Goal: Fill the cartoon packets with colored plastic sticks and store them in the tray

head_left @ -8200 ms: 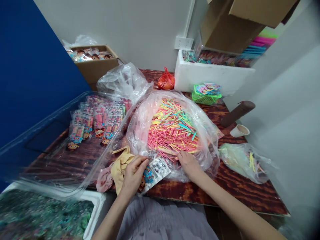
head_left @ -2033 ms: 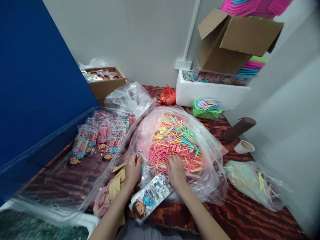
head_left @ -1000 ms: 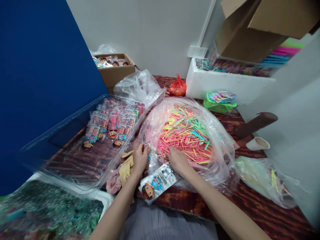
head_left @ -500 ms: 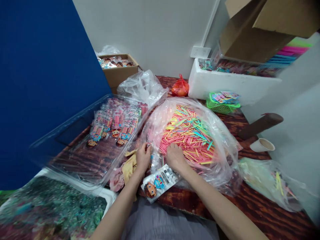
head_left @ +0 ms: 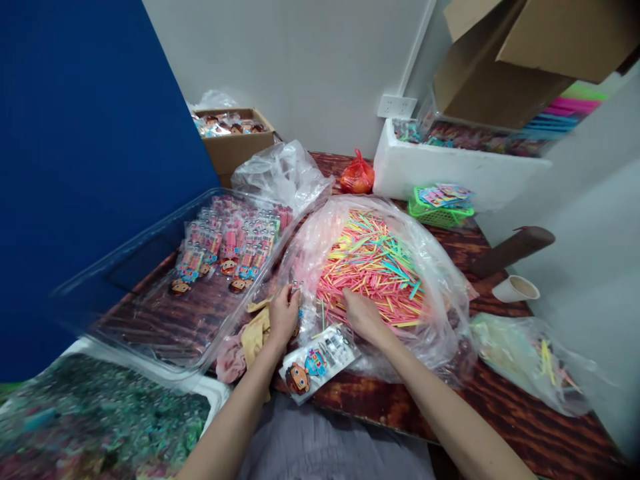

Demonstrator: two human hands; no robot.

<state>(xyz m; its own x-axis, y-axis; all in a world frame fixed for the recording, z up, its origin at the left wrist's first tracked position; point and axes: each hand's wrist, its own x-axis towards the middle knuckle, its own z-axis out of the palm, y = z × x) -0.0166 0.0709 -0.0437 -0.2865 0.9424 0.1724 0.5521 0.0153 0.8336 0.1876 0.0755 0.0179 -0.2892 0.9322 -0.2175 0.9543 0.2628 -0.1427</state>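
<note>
My left hand (head_left: 284, 315) is closed on a small clear printed packet (head_left: 297, 288), most of it hidden behind the fingers. At the near left edge of a heap of thin pink, yellow, green and blue plastic sticks (head_left: 375, 267), my right hand (head_left: 364, 315) has its fingers bent down and drawn together; what lies between the fingertips is hidden. The heap rests in an opened clear plastic bag (head_left: 445, 293). Below and between my hands lies a stack of flat clear bags (head_left: 320, 363) printed with a cartoon child.
Filled packets (head_left: 233, 240) lie in a clear tray (head_left: 200, 367) on the left. A crumpled yellow cloth (head_left: 256, 337) sits beside my left wrist. To the right stand a paper cup (head_left: 516, 289), a dark bottle (head_left: 515, 252) and a bag of sticks (head_left: 530, 360). A green basket (head_left: 437, 215) is behind.
My right hand has shifted slightly right, uncovering more of the printed bags' upper end. My left hand stays closed in nearly the same place. The whole view has moved a little.
</note>
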